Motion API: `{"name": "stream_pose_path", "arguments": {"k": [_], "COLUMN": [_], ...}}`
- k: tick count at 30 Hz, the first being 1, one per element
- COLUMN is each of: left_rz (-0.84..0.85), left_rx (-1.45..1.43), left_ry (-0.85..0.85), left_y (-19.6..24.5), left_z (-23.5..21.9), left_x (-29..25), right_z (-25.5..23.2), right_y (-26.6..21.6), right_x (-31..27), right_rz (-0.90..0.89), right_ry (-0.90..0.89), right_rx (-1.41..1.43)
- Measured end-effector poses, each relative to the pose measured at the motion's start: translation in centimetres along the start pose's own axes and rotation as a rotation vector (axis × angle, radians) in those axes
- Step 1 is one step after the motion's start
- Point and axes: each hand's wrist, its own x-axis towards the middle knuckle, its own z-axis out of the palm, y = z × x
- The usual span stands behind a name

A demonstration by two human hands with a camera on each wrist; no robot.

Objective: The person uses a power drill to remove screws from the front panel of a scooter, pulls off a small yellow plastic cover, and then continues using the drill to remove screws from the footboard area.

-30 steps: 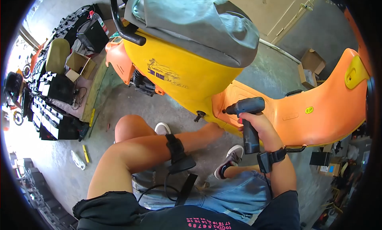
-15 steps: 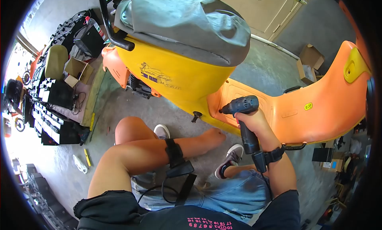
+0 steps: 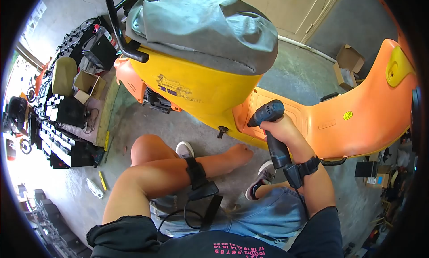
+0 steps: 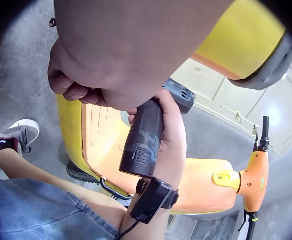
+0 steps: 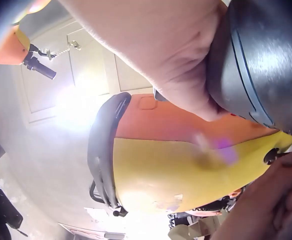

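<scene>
My right hand grips a dark cordless drill by its handle. The drill's nose points at the orange footboard, where it meets the yellow body of a scooter. In the left wrist view the drill hangs handle down, its battery end towards the wrist. My left hand is just below the scooter's lower edge, fingers curled in; its palm is hidden. Close by that hand, a black peg sticks out of the yellow body. The right wrist view shows the left hand right beside the peg.
A grey seat tops the scooter. On the left, a low platform bears black boxes and an opened carton. A yellow-handled tool and a clear plastic bag lie on the floor. My shoe is near the footboard.
The drill has tilted, nose dropping left and rear end rising, and moved slightly left. My left hand has drawn a little away from the scooter's lower edge.
</scene>
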Motion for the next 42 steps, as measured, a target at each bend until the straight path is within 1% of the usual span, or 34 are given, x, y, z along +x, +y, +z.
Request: {"name": "stream_pose_path", "arguments": {"k": [1, 3, 4, 6, 7, 8, 9, 10, 12, 13, 14, 16, 17, 18, 19, 20, 21, 22, 23, 25, 26, 28, 30, 31, 32, 34, 35, 36, 38, 39, 42], "left_rz": [0.005, 0.083, 0.093, 0.138, 0.157, 0.141, 0.131, 0.157, -0.116, 0.028, 0.033, 0.118, 0.123, 0.044, -0.04, -0.048, -0.022, -0.019, -0.065, 0.017, 0.003, -0.02, -0.064, -0.011, -0.009, -0.047, -0.034, -0.024, 0.023, 0.037, 0.016], "left_rx": [0.003, 0.026, 0.029, -0.023, -0.027, 0.018, 0.069, 0.083, 0.024, -0.059, -0.029, -0.128, -0.122, -0.329, -0.539, -0.539, -0.592, -0.637, -0.618, -0.326, -0.328, -0.454, -0.534, -0.533, -0.555, -0.56, -0.617, -0.638, -0.61, -0.622, -0.561], "left_ry": [0.003, 0.04, 0.044, 0.081, 0.077, 0.082, 0.089, 0.08, 0.039, 0.001, -0.011, -0.17, -0.169, -0.065, 0.041, 0.046, 0.025, 0.003, 0.008, -0.027, -0.006, 0.063, 0.232, 0.145, 0.159, 0.069, 0.084, 0.08, -0.003, -0.007, -0.068], "left_y": [-0.3, -0.8, -0.8, -0.5, 0.0, 0.5, 1.2, 1.7, 1.6, 0.8, -0.2, 0.4, 0.8, 2.4, 3.3, 3.0, 2.1, 0.5, -0.9, -1.4, -1.4, -1.7, 0.0, 0.7, 1.4, 3.0, 3.5, 3.2, 2.9, 3.1, 3.6], "left_z": [0.0, 0.1, 0.2, 0.7, 0.9, 0.8, 0.8, 0.8, 0.8, 0.9, 0.9, 0.4, 0.9, 2.0, 2.6, 2.5, 2.5, 2.7, 2.6, 1.6, 1.5, 2.1, 3.3, 2.8, 2.5, 2.5, 2.7, 2.7, 2.5, 2.5, 2.7], "left_x": [0.3, 0.8, 0.9, 1.0, 0.8, 0.6, 0.5, 0.8, 2.2, 2.8, 3.4, 2.6, 2.5, 0.7, 0.0, 0.6, 1.1, 1.1, 1.3, 2.2, 2.4, 1.8, 0.9, 0.3, -0.4, -1.7, -2.0, -1.8, -1.5, -1.6, -2.1], "right_z": [0.0, 0.0, 0.3, 1.0, 1.3, 1.4, 1.4, 1.3, 1.3, 1.6, 1.9, 2.2, 2.2, 2.2, 2.2, 2.1, 2.2, 2.5, 2.3, 2.4, 2.5, 2.8, 2.7, 2.4, 2.0, 1.6, 1.3, 1.2, 1.2, 1.2, 1.4], "right_y": [-0.1, -0.4, -0.2, 0.4, -0.1, -0.4, 0.3, 0.3, -0.2, 0.0, 0.1, 0.8, 1.1, 1.2, 1.2, 1.1, 0.8, 0.8, 0.4, 0.2, 0.2, 1.4, 0.9, 0.0, -0.6, -0.4, -0.3, -0.3, -0.2, -0.4, 0.3], "right_x": [0.0, 0.1, 0.2, 0.1, -0.4, -0.7, -0.3, -0.2, -0.6, -0.3, -0.1, 0.3, 0.4, 0.4, 0.3, 0.6, 0.7, 0.3, 0.3, 0.3, 0.5, 1.6, 1.5, 1.2, 1.0, 1.5, 1.6, 1.6, 1.5, 1.3, 0.8], "right_rz": [-0.005, 0.071, 0.061, 0.175, 0.201, 0.26, 0.282, 0.304, 0.384, 0.404, 0.431, 0.404, 0.396, 0.369, 0.346, 0.353, 0.313, 0.291, 0.351, 0.355, 0.364, 0.385, 0.386, 0.403, 0.42, 0.423, 0.423, 0.424, 0.425, 0.428, 0.389], "right_ry": [0.003, -0.027, -0.022, -0.004, 0.032, 0.041, -0.012, -0.059, -0.052, -0.029, -0.002, -0.016, -0.015, -0.02, -0.028, -0.034, -0.05, -0.064, -0.121, -0.165, -0.187, -0.28, -0.242, -0.214, -0.171, -0.184, -0.183, -0.183, -0.193, -0.191, -0.184], "right_rx": [0.001, 0.109, 0.107, 0.452, 0.529, 0.573, 0.62, 0.678, 0.75, 0.805, 0.877, 0.948, 0.952, 0.934, 0.916, 0.92, 0.875, 0.847, 0.823, 0.839, 0.85, 0.916, 0.926, 0.879, 0.83, 0.794, 0.779, 0.755, 0.757, 0.752, 0.739]}}
